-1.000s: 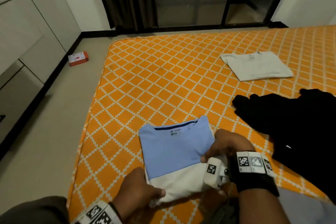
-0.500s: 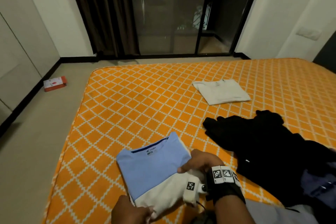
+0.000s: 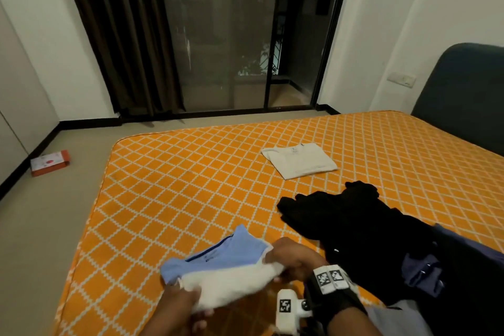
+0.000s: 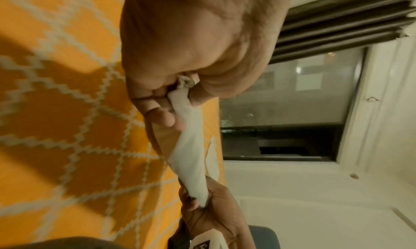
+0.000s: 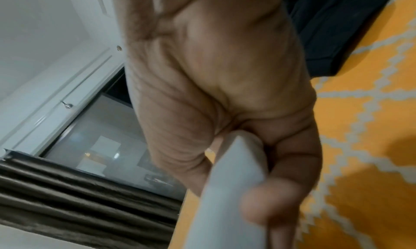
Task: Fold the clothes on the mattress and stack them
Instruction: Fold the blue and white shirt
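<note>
Head view shows both hands, left and right, gripping the folded shirt; white shirt folded at one o'clock; dark pile at three o'clock unfolded.

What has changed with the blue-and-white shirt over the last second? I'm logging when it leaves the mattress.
The blue-and-white shirt, lying flat before, is now lifted off the mattress, gripped by the left hand and right hand. The folded beige shirt and black garment stayed put.
</note>
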Demonstrator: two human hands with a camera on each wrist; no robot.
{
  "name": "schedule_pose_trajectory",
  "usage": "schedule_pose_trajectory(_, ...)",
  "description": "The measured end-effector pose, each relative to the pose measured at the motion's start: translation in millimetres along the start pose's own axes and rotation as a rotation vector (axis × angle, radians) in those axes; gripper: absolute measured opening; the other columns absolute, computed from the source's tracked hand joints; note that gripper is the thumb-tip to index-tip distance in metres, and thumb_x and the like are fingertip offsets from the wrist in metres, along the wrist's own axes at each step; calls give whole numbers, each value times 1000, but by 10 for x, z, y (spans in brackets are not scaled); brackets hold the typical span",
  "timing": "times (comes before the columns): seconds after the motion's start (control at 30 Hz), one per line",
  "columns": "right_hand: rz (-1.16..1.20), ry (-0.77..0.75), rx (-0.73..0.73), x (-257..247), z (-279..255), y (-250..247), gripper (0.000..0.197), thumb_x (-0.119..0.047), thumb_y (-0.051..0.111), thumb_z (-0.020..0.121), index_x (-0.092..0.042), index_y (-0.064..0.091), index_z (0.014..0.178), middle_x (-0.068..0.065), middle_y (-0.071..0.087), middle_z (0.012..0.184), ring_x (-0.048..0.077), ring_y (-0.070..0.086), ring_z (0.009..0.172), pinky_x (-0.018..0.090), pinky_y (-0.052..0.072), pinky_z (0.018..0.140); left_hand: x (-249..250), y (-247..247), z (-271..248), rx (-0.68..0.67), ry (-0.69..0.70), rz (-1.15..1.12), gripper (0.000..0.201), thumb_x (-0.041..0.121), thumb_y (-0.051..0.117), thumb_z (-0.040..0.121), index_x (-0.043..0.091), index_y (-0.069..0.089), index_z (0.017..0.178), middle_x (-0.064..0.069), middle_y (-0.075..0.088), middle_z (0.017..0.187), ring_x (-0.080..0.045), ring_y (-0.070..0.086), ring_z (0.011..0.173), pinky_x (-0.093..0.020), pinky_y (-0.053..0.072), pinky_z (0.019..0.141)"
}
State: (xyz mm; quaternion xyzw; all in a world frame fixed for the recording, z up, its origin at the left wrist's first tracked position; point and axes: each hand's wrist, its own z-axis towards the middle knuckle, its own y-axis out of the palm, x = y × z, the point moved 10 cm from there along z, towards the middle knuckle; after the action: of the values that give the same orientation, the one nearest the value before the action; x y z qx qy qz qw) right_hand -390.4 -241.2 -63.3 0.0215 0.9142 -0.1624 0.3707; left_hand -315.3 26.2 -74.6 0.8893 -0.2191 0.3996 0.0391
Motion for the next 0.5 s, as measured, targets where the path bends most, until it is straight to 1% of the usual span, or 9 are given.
schedule_pose_trajectory(0.03, 63, -26, 52, -68, -56, -106, 7, -8, 70, 91, -4, 64, 92, 15, 66, 84, 26, 66, 70, 36, 56, 68, 107, 22, -14, 16, 18, -11, 44, 6, 49, 107, -5, 39, 149, -21, 63, 65, -29, 56, 51, -26, 44, 36)
schedule_pose_trajectory(0.07, 131, -57, 108, -153, -119, -234, 8, -7, 65, 96, -4, 61, 91, 15, 61, 80, 25, 62, 64, 34, 53, 62, 243, 90, -26, 16, 25, 6, 39, 8, 46, 108, -6, 42, 144, -17, 56, 52, -24, 49, 41, -23, 40, 38)
schedule_pose_trajectory(0.1, 196, -94, 142, -237, -184, -339, 9, -7, 62, 99, -3, 60, 91, 15, 58, 79, 23, 59, 60, 31, 50, 56, 404, 164, -48, 7, 78, 26, 31, 10, 44, 108, -7, 49, 135, -16, 52, 49, -21, 45, 37, -21, 37, 43)
schedule_pose_trajectory(0.17, 278, -142, 183, -392, -313, -578, 10, -10, 61, 102, -2, 62, 96, 15, 57, 83, 21, 58, 60, 28, 49, 50, 726, 337, -25, -37, 126, 17, 18, 9, 42, 108, -2, 56, 110, -15, 51, 56, -17, 40, 37, -19, 32, 48)
schedule_pose_trajectory(0.23, 353, -149, 219, -490, -316, -904, 13, -12, 62, 104, 1, 64, 102, 17, 60, 90, 23, 62, 64, 27, 52, 50, 1061, 532, -41, -102, 149, 12, 17, 9, 43, 108, 0, 55, 100, -14, 53, 61, -16, 40, 38, -17, 31, 44)
schedule_pose_trajectory(0.3, 447, -130, 236, -599, -245, -1234, 16, -13, 66, 102, 3, 65, 104, 19, 63, 95, 25, 65, 68, 27, 55, 51, 1385, 700, 77, -158, 133, -30, 21, 10, 41, 109, -1, 54, 97, -14, 55, 60, -15, 41, 35, -16, 32, 37)
schedule_pose_trajectory(0.37, 494, -145, 248, -745, -64, -1595, 10, -7, 67, 99, 3, 69, 101, 17, 69, 92, 24, 70, 72, 27, 59, 53, 1772, 904, 309, -181, 134, -51, 20, 8, 36, 109, -1, 51, 101, -16, 57, 61, -13, 42, 34, -17, 33, 33)
schedule_pose_trajectory(0.4, 495, -179, 253, -870, 58, -1792, 8, -1, 63, 99, 1, 71, 97, 15, 71, 89, 21, 71, 71, 26, 59, 53, 1994, 1047, 475, -199, 145, -49, 20, 7, 33, 109, 0, 50, 104, -16, 57, 59, -13, 42, 35, -17, 34, 33)
schedule_pose_trajectory(0.5, 473, -254, 289, -1339, 397, -2385, 22, 7, 52, 101, -1, 70, 91, 14, 67, 87, 19, 67, 69, 21, 55, 47, 2662, 1525, 771, -276, 230, -12, 19, 4, 28, 106, 2, 47, 105, -13, 53, 61, -12, 44, 36, -17, 36, 35)
